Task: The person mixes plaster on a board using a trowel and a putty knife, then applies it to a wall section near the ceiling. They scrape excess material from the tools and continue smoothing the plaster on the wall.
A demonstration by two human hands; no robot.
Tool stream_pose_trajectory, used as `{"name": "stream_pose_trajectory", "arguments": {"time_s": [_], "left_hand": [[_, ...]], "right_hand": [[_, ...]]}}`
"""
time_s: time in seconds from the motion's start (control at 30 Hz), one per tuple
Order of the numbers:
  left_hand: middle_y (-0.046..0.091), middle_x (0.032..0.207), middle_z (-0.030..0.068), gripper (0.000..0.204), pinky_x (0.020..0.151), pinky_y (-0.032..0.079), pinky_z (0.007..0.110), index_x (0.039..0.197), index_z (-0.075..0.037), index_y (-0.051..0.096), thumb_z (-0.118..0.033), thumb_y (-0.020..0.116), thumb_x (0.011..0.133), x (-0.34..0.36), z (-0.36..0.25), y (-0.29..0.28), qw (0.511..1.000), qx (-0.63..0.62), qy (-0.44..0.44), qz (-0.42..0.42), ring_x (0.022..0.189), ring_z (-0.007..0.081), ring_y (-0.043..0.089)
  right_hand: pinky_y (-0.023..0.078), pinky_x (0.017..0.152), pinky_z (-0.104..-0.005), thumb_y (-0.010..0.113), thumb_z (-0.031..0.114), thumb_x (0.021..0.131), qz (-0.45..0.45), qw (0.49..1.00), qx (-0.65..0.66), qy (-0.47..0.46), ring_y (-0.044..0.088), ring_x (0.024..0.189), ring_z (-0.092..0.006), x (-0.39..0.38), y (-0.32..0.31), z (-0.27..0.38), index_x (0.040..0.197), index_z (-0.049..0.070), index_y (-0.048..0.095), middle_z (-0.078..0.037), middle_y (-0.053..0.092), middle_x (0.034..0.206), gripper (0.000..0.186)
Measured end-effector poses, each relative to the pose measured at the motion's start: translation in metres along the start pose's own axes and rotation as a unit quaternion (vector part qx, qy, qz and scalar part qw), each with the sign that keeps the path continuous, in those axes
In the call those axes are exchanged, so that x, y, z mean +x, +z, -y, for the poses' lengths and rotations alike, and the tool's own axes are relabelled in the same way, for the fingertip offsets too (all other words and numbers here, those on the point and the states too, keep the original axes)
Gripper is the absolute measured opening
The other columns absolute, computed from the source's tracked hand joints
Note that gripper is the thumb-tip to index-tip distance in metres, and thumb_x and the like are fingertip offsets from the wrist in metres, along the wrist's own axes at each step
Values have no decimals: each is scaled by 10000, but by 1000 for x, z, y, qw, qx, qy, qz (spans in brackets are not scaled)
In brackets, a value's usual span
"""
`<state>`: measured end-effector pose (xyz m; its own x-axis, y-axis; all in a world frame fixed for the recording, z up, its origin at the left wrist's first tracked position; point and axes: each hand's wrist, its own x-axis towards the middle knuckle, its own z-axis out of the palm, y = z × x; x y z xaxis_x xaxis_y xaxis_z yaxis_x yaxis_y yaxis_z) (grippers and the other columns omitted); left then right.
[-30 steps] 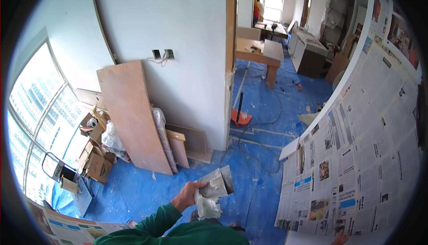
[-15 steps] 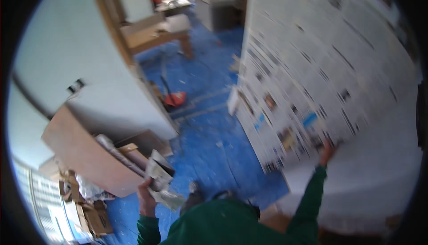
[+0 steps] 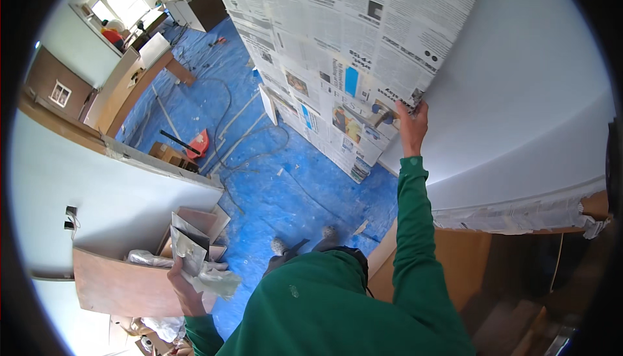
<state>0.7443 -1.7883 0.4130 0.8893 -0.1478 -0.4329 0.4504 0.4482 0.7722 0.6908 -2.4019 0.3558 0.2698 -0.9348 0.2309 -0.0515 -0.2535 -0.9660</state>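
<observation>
A broad blue plastic sheet (image 3: pixel 305 190), wrinkled and flecked with white, covers the floor. Over it, at the upper middle, stands a tall flat panel covered in grey-white newspaper (image 3: pixel 337 51), its lower end near the blue sheet and its right edge beside a smooth pale wall (image 3: pixel 532 83). The person wears a long-sleeved dark green top (image 3: pixel 305 304) and stands on the sheet, short of the panel. On the left, a long reddish-brown wooden board (image 3: pixel 123 284) leans by the wall. Farther off, past the doorway, a light-brown wooden tabletop (image 3: pixel 111 111) runs along the left. A red plastic dustpan with a black handle (image 3: pixel 199 145) rests on the sheet, between the tabletop and the panel.

The right hand (image 3: pixel 413 129), arm stretched forward, is at the panel's right edge near its lower corner, fingers clamped on that edge. The left hand (image 3: pixel 185 288), well apart from the panel, is raised in front of the board. Its fingers are clamped on flat grey metal plates (image 3: pixel 188 242), smeared with white; how each finger sits cannot be told. Crumpled translucent whitish plastic (image 3: pixel 217 279) hangs beside the plates, at the same hand.
</observation>
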Motion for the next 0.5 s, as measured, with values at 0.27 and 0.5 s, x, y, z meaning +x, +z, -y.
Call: {"name": "stream_pose_trajectory", "arguments": {"time_s": [0.27, 0.5], "left_hand": [[666, 1110, 123, 383, 756, 576, 421, 1235, -45, 570, -274, 537, 930, 5, 9, 37, 999, 1, -28, -33, 898, 279, 676], [657, 1134, 107, 433, 806, 557, 406, 1263, -48, 553, -326, 506, 935, 13, 2, 38, 997, 76, -10, -26, 954, 263, 658]], "right_hand": [[470, 887, -363, 730, 324, 811, 2, 1000, -9, 1, 621, 1032, -302, -21, -3, 16, 1260, 15, 537, -156, 653, 1117, 579], [445, 917, -439, 701, 321, 847, -43, 997, -19, -62, 590, 1064, -367, -57, 4, 17, 1277, -28, 518, -226, 615, 1157, 583]]}}
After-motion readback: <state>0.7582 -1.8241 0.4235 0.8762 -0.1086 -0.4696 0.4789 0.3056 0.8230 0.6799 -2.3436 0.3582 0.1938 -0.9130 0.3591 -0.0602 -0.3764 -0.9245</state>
